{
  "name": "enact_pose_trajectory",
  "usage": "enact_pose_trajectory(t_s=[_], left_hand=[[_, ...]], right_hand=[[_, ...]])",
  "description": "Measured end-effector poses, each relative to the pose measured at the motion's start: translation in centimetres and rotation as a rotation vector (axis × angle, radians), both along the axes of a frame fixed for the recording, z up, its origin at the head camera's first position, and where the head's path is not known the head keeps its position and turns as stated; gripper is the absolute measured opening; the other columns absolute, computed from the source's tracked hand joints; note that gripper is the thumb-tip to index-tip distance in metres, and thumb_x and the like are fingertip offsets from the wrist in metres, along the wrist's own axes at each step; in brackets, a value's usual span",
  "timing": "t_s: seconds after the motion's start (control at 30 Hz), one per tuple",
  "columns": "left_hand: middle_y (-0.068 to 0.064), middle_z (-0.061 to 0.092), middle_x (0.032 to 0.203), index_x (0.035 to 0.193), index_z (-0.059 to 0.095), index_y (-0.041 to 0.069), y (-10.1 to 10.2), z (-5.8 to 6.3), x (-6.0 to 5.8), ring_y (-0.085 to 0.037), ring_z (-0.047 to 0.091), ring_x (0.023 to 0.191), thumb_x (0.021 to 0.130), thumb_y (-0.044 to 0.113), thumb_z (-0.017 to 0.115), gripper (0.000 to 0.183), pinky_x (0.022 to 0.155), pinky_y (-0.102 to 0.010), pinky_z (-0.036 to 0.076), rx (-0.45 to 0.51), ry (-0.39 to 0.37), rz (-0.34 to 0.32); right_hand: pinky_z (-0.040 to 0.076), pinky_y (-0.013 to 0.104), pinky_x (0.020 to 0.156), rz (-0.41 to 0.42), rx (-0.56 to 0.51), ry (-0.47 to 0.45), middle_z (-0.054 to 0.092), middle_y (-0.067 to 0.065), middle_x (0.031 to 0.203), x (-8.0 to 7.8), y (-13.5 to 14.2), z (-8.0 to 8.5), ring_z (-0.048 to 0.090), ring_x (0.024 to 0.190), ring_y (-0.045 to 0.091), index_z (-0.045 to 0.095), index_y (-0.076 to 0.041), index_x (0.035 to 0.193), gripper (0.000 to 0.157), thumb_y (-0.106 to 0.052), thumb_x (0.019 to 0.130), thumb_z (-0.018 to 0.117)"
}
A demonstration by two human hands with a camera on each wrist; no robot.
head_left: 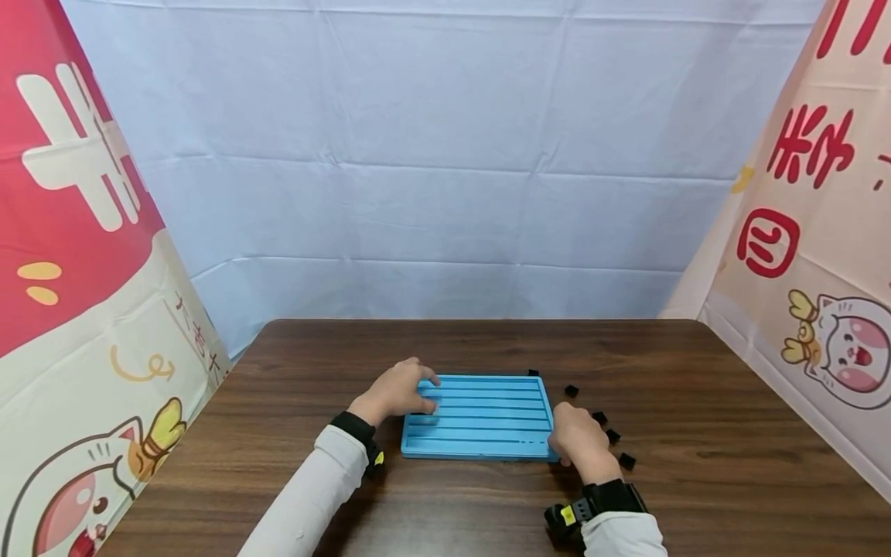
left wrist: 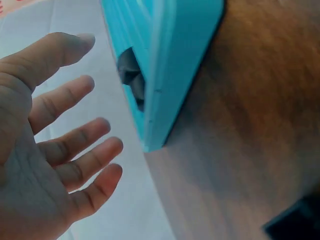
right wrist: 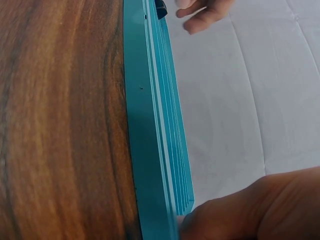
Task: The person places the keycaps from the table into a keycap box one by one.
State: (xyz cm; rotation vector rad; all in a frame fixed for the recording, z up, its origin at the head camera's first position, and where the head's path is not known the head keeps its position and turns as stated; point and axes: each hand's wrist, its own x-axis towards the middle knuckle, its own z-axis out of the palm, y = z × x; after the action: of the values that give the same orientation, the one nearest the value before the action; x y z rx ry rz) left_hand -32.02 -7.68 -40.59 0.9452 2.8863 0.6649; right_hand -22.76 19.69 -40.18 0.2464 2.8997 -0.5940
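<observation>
A light blue grooved tray [head_left: 480, 418] lies on the table, its long side facing me. At its left end is my left hand [head_left: 398, 393], fingers spread, nothing between them; the left wrist view shows this hand [left wrist: 65, 125] beside the tray's end [left wrist: 175, 65]. Small dark keycap-like pieces [left wrist: 131, 67] sit in the tray there, and one such piece [right wrist: 160, 9] shows in the right wrist view too. My right hand [head_left: 579, 439] grips the tray's right edge near the front corner, fingers curled; part of its grip is hidden behind the hand.
Several loose black pieces [head_left: 612, 436] lie on the brown wooden table [head_left: 480, 503] right of the tray, with another piece [head_left: 533, 373] behind its far edge. A pale cloth [head_left: 445, 193] hangs behind the table, and printed cloths [head_left: 800, 325] flank both sides.
</observation>
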Motion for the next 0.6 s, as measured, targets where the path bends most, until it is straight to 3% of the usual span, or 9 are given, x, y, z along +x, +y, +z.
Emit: enact_pose_trajectory(t_s=[0.3, 0.6], left_hand=[[-0.014, 0.049, 0.127, 0.116, 0.064, 0.012, 0.3, 1.5, 0.7, -0.032, 0.048, 0.115, 0.08, 0.029, 0.073, 0.041, 0.086, -0.048, 0.046, -0.043, 0.078, 0.001], [-0.013, 0.051, 0.124, 0.115, 0.065, 0.011, 0.1, 1.2, 0.8, -0.03, 0.05, 0.113, 0.08, 0.031, 0.073, 0.041, 0.085, -0.047, 0.047, -0.058, 0.083, 0.006]], right_hand=[[0.034, 0.025, 0.04, 0.003, -0.007, -0.003, 0.053, 0.012, 0.071, 0.0, 0.1, 0.0, 0.05, 0.052, 0.023, 0.059, 0.006, 0.096, 0.013, 0.008, 0.083, 0.057], [0.036, 0.025, 0.04, 0.007, -0.01, 0.002, 0.053, 0.012, 0.07, 0.0, 0.1, 0.0, 0.051, 0.051, 0.023, 0.059, 0.006, 0.095, 0.012, 0.007, 0.084, 0.056]])
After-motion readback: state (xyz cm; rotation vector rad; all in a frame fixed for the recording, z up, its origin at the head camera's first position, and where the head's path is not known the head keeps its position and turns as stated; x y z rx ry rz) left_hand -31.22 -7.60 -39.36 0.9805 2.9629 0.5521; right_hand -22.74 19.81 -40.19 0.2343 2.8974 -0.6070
